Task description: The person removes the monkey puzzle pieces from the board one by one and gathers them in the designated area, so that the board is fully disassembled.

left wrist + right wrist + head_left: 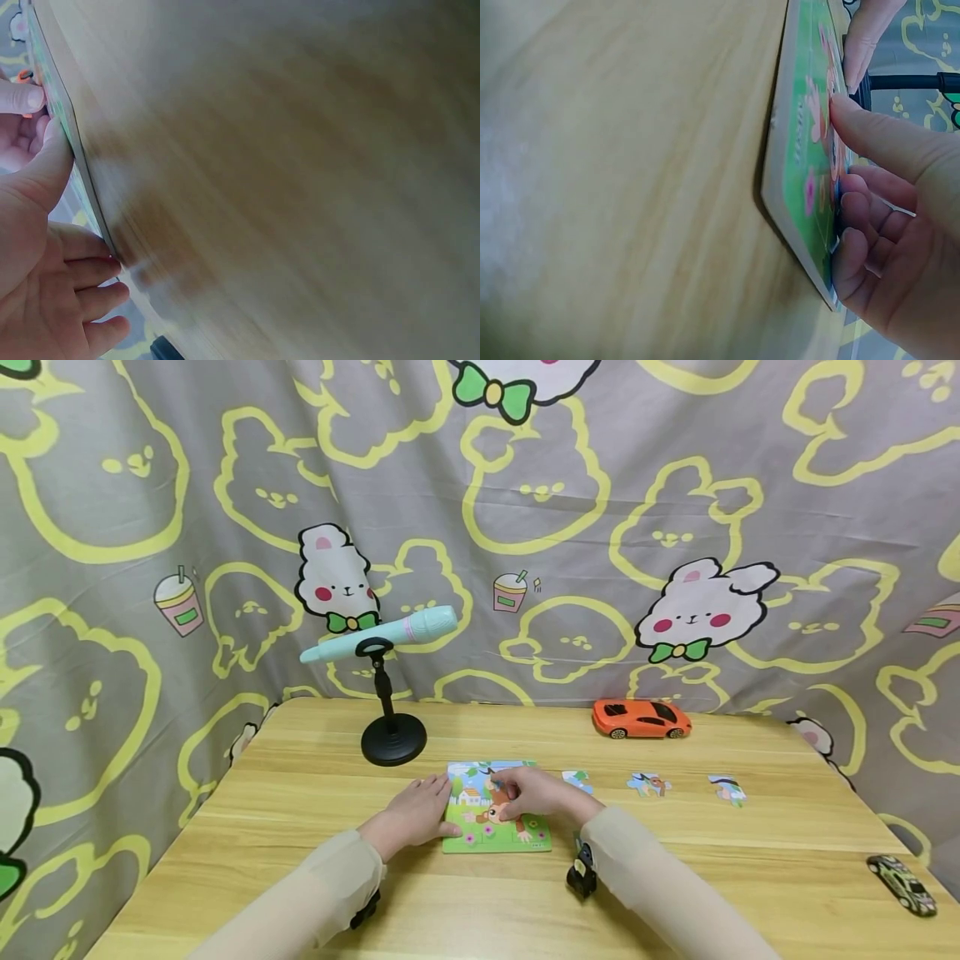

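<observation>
A jigsaw puzzle board [459,841] with a monkey, a small house and flowers lies on the wooden table. My left hand [415,812] rests along its left edge, fingers straight and the thumb over the near-left part; the left wrist view shows the thumb [51,154] at the rim. Over the board's upper right, my right hand [536,793] curls down, thumb and fingers around a puzzle piece [498,795] of the monkey picture. In the right wrist view the right thumb [862,124] touches the picture, the other fingers bent close against it.
Right of the board lie loose puzzle pieces: one [576,779] beside my right wrist, another [647,784] and a third [726,789] farther out. A turquoise toy microphone [382,636] sits on a black stand [393,739]. An orange toy car [641,719] and a camouflage toy car [902,884] stand at right.
</observation>
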Demonstrator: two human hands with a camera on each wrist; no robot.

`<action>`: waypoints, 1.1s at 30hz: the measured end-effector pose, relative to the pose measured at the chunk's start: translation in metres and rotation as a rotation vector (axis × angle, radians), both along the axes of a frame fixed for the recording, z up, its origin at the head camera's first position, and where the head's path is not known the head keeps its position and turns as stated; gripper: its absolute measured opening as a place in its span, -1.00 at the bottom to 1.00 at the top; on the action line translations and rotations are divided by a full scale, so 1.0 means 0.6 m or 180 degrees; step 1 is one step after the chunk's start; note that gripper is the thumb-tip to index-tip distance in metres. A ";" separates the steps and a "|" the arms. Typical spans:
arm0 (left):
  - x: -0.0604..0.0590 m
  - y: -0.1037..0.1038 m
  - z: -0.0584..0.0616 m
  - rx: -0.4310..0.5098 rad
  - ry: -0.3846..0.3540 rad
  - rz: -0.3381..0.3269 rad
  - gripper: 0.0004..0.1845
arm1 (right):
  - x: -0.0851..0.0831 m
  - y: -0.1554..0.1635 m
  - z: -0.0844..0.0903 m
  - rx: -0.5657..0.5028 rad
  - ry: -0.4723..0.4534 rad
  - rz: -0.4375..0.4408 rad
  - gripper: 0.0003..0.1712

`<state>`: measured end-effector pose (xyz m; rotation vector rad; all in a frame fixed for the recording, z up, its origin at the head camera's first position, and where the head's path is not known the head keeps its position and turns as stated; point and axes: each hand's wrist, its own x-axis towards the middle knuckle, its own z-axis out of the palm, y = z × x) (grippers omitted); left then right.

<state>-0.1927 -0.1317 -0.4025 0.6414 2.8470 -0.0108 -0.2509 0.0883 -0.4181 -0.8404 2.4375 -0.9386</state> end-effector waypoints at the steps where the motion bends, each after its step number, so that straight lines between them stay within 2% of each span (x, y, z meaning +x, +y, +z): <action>1: 0.000 0.000 0.000 0.0000 0.0000 0.0001 -0.17 | 0.000 0.000 -0.001 -0.0002 0.0010 0.0004 -0.30; 8: -0.002 0.000 -0.003 0.0013 -0.0013 0.0012 -0.16 | -0.003 0.001 -0.004 -0.0037 0.0015 -0.0023 -0.35; 13: -0.002 0.000 -0.004 0.0004 -0.0008 0.0001 -0.16 | -0.001 0.003 -0.004 -0.0155 -0.0037 -0.0029 -0.39; 18: -0.002 -0.001 -0.002 0.0002 -0.0010 -0.0004 -0.16 | 0.001 0.005 -0.001 -0.0367 -0.0053 -0.0005 -0.53; 26: 0.000 0.000 0.000 -0.0021 0.0006 -0.0016 -0.17 | 0.001 0.006 -0.001 -0.0654 0.0240 -0.0107 -0.73; 33: 0.000 0.001 0.003 -0.0020 -0.0001 -0.0011 -0.17 | 0.005 0.016 0.007 -0.1033 -0.0044 -0.0390 -0.70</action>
